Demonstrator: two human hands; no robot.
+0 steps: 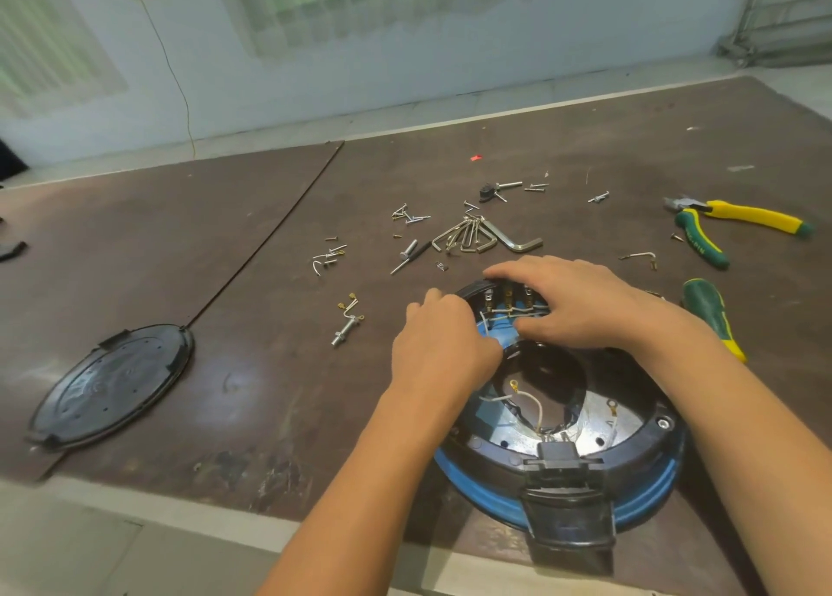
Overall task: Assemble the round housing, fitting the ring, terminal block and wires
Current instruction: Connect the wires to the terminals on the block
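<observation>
A scuffed brown worktable runs back to a pale wall. The left hand curls its fingers among the wires at the round housing's 10 o'clock; what it holds is hidden. The right hand clasps the terminal block at 12 o'clock. The blue ring circles the housing. Hex keys lie beyond at 12, pliers at 2, and a black lid at 9.
</observation>
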